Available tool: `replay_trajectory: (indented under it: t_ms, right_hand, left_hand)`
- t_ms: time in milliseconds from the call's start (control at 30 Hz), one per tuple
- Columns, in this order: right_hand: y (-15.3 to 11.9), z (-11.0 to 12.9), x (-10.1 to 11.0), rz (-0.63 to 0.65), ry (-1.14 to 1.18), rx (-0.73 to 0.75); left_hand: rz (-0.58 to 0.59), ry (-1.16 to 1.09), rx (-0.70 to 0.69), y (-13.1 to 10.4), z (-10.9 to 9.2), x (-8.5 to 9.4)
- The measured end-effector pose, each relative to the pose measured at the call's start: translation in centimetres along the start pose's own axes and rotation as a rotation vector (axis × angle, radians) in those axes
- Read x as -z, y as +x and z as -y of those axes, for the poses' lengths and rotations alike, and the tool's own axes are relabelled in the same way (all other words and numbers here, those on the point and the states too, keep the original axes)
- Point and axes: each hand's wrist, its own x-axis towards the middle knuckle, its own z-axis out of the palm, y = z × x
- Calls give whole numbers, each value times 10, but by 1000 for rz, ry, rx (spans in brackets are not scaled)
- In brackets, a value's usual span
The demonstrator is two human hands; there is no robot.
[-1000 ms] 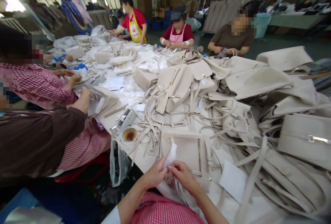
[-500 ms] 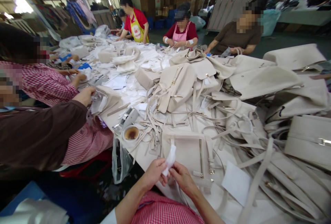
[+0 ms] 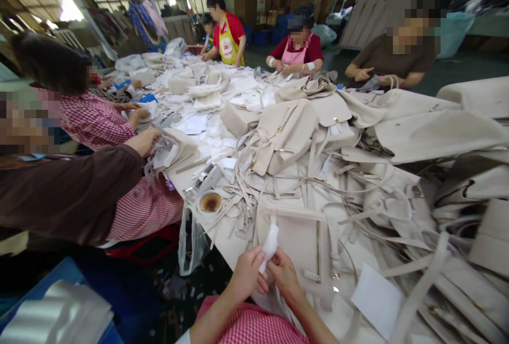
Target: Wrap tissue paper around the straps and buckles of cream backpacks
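Observation:
My left hand (image 3: 249, 271) is closed on a crumpled white wrapping sheet (image 3: 271, 243), which forms a narrow roll. From the other side, my right hand (image 3: 283, 274) pinches the roll's lower end. A short beige strip shows at the roll's upper tip; whether it is a strap inside the wrap is hidden. Just beyond both hands a beige bag (image 3: 292, 232) with a gold zipper lies flat on the table. A loose white sheet (image 3: 377, 301) rests to the right of my right hand.
Beige bags (image 3: 284, 126) and straps are heaped across the table. A cup of brown liquid (image 3: 209, 202) stands near the left edge, with a plastic bag (image 3: 190, 243) hanging below. A co-worker's brown sleeve (image 3: 75, 190) reaches in from the left. Several other people work around the table.
The view has swung left, so the scene sits further right. Both my hands still hold the white wrapping sheet. The right-hand co-worker's hand has lifted from the heap.

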Motion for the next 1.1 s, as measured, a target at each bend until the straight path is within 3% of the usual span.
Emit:
replay_trajectory:
  t_ms: [133,367,567,733,867,967,1100]
  right_hand:
    - [-5,5,-5,2,56,-47]
    - [-17,18,-8,176,283,-206]
    - [-12,20,-8,388,411,-425]
    - [-10,16,-16,319,580,-456]
    - [-5,9,-23,340,725,-473]
    - [-2,10,-24,318,806,-447]
    - [-7,19,-12,290,725,-417]
  left_hand:
    - [-41,-7,-38,1,-2,-4]
    - [-91,-39,-15,-6,-5,0]
    - [-7,-357,41,-7,8,5]
    - [157,-622,84,-9,14,11]
    - [210,-701,63,-12,10,10]
    - [190,-666,36,-12,7,3]
    - [62,-478,17,-11,3,-4]
